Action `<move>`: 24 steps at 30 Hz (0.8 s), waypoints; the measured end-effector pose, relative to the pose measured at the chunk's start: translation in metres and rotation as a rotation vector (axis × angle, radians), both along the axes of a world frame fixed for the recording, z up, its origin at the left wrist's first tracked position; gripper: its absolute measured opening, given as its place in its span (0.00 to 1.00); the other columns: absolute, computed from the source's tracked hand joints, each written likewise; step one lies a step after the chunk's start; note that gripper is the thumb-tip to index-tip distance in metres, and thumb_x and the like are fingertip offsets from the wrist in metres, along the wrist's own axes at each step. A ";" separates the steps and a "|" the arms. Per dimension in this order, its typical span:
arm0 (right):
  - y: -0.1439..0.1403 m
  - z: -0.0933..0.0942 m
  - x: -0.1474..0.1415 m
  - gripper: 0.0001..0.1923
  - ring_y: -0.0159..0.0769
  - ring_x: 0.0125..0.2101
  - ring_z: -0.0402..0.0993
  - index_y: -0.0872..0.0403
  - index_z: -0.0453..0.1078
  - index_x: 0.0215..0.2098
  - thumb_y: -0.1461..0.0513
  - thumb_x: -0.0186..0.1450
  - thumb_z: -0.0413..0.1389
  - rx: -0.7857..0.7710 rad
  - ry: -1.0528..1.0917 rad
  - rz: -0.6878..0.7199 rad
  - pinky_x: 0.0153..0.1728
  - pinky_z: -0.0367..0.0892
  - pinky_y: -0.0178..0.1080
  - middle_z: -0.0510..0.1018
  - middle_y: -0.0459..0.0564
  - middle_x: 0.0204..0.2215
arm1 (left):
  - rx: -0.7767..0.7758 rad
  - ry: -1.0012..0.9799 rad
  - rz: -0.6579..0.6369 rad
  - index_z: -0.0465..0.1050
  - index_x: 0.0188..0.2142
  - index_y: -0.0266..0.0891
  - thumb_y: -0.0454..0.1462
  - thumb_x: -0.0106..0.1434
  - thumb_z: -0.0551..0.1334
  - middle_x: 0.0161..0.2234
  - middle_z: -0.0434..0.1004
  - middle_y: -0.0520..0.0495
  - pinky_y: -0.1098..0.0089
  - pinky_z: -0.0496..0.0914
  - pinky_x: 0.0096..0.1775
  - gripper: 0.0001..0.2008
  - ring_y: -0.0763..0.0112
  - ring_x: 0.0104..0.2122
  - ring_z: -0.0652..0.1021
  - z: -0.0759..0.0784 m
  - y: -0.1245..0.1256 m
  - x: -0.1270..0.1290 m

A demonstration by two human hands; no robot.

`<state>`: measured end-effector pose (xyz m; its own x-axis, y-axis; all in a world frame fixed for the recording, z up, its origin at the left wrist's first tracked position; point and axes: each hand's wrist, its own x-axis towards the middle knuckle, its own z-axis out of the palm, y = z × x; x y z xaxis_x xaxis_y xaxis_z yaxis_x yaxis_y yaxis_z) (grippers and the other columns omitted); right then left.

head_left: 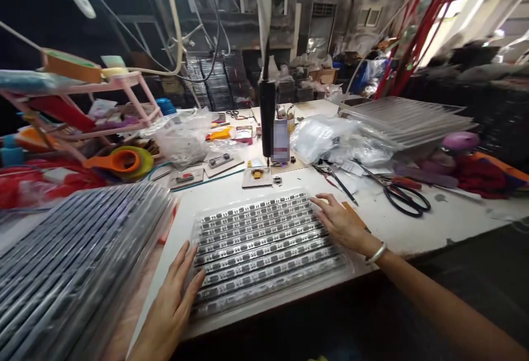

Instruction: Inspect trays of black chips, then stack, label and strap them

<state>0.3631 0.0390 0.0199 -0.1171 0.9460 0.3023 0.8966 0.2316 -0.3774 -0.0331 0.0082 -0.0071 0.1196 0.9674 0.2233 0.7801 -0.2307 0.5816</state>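
Left hand [170, 301] is held open at the left rim of the tray, thumb spread away from the fingers; nothing is gripped in it, and whether the fingertips are actually pressed on the plastic can't be told. Clear tray [285, 293] is laid flat on the bench [215, 193], between the two hands, close to the front edge, with its parallel bays filled by rows of small metal-looking parts [256, 251]. Handling, as judged: light for its footprint, thin formed plastic, flexible rather than stiff, so sag or twist should be expected if it's lifted from one corner. Glossy surface, so some slip at the rim is to be assumed. Rim could be creased or cracked by a hard pinch; whether the parts are fixed or loose can't be seen, so spilling should be guarded against by a level carry. Hold is best taken at mid-length of both short sides, fingers under the rim, thumbs on top, rows left unpressed. Right hand [339, 223] is placed over the far right corner, fingers slightly bent and parted, not closed on anything; light contact with the rim looks likely. Further right, black-handled scissors [407, 200] are laid well apart from the tray.
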 end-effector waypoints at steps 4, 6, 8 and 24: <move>0.005 -0.006 -0.013 0.22 0.46 0.50 0.67 0.63 0.62 0.58 0.70 0.67 0.41 0.019 -0.270 0.069 0.46 0.69 0.46 0.63 0.65 0.58 | 0.060 0.117 -0.007 0.50 0.65 0.46 0.49 0.67 0.49 0.66 0.48 0.48 0.53 0.53 0.61 0.29 0.61 0.64 0.55 -0.013 0.004 -0.001; 0.005 -0.007 -0.017 0.26 0.48 0.47 0.69 0.67 0.61 0.58 0.74 0.63 0.41 0.008 -0.442 0.083 0.44 0.69 0.48 0.62 0.68 0.59 | 0.067 0.186 -0.012 0.46 0.66 0.47 0.48 0.67 0.49 0.67 0.46 0.48 0.52 0.54 0.61 0.30 0.60 0.64 0.55 -0.019 0.004 -0.002; 0.005 -0.006 -0.022 0.29 0.47 0.43 0.71 0.68 0.61 0.59 0.75 0.60 0.42 -0.002 -0.575 0.077 0.42 0.70 0.48 0.61 0.69 0.59 | 0.100 0.243 0.003 0.42 0.67 0.48 0.47 0.67 0.49 0.67 0.45 0.48 0.50 0.56 0.60 0.30 0.58 0.64 0.56 -0.025 0.003 -0.001; -0.017 -0.020 0.035 0.23 0.38 0.60 0.57 0.55 0.59 0.62 0.63 0.71 0.39 -0.110 0.127 0.317 0.59 0.59 0.45 0.58 0.53 0.63 | 0.094 0.323 -0.219 0.47 0.66 0.51 0.36 0.67 0.48 0.64 0.56 0.53 0.67 0.64 0.56 0.28 0.67 0.60 0.64 0.015 -0.053 -0.014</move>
